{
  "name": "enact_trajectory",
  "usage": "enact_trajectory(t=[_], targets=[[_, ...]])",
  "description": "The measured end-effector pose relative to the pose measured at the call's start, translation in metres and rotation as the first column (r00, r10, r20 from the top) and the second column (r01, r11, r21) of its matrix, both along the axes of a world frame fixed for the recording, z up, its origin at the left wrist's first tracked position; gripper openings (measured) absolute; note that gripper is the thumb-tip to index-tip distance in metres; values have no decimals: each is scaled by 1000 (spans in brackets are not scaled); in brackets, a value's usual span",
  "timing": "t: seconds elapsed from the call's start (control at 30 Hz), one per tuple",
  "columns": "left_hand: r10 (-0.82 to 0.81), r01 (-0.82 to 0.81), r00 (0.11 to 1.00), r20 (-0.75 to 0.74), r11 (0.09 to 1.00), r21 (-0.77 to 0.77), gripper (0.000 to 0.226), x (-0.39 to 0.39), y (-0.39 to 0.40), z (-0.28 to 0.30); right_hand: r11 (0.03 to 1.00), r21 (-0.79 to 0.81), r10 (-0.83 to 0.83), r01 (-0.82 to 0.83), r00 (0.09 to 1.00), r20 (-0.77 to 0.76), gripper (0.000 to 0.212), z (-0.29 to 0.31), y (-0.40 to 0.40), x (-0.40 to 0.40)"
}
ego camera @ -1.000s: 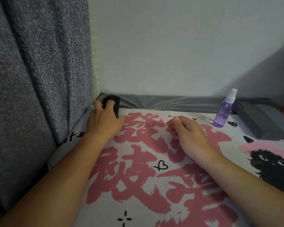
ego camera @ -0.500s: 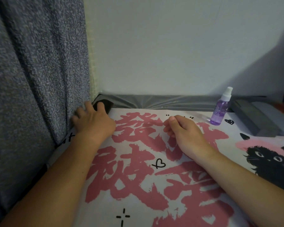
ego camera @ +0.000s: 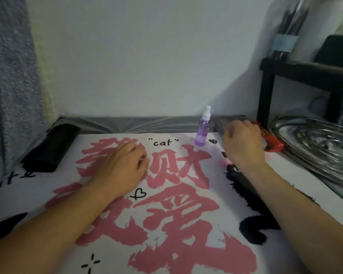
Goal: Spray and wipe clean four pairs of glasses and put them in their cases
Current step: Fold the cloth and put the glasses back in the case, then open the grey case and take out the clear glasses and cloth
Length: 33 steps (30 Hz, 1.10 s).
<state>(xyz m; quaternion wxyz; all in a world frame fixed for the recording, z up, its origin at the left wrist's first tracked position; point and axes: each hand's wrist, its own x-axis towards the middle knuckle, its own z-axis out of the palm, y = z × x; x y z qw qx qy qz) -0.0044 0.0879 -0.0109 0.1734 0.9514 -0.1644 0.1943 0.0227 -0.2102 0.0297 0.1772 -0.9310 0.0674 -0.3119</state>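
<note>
Counter (ego camera: 186,123) is covered by a white printed cloth (ego camera: 48,186) with large pink characters, the word "cat" and small black hearts; a grey sheet shows along its 12 o'clock edge, against the pale wall.

Grey curtain (ego camera: 10,86) hangs at 9 to 10 o'clock.

Dark shelf frame (ego camera: 265,89) stands at 2 o'clock, with a round wire rack (ego camera: 313,139) lying below it at 3 o'clock.

Black glasses case (ego camera: 50,149) lies at 10 o'clock on the cloth edge, closed as far as I can see, apart from both hands.

My left hand (ego camera: 123,169) rests on the cloth near centre, fingers loosely curled. I cannot tell whether it pinches anything; the fingertips are blurred.

My right hand (ego camera: 242,143) is at 1 o'clock, fingers curled, reaching over a grey case (ego camera: 222,124) at the back edge. Grasp on it: cannot tell; hand hides the contact.

Red object (ego camera: 273,143) lies just beyond the right hand toward 2 o'clock, partly hidden.

Purple spray bottle (ego camera: 203,129) stands upright at 12 to 1 o'clock, just left of the right hand, not touched.

No glasses are visible.
</note>
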Motion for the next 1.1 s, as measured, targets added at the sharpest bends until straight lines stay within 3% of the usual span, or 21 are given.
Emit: enact_trajectory(t=[0.1, 0.17, 0.43, 0.73, 0.9, 1.03, 1.1], targets=[[-5, 5, 1000, 8, 1000, 29, 19, -2, -2, 2, 951, -265, -219, 159, 952, -215, 51, -19, -32, 15], [-3, 3, 1000, -2, 1000, 31, 18, -3, -1, 2, 921, -353, -254, 167, 942, -219, 58, -30, -36, 19], [-1, 2, 1000, -23, 999, 33, 21, -2, -2, 0, 936, -281, -274, 212, 939, -207, 49, -28, -35, 38], [-23, 23, 997, -75, 1000, -3, 21, 5, 2, -1, 961, -211, -221, 177, 954, -204, 63, -34, -44, 43], [-60, 54, 994, -97, 997, -61, 18, 4, 3, 1, 983, 28, -176, 182, 973, -148, 58, -30, -41, 41], [-59, 33, 995, -81, 955, -295, 16, 5, 7, 5, 957, 274, -136, 99, 983, 121, 60, -8, -38, 22], [-20, -6, 998, -56, 906, -424, 19, 6, 10, 9, 941, 335, -47, -51, 959, 278, 59, 8, -28, 1]])
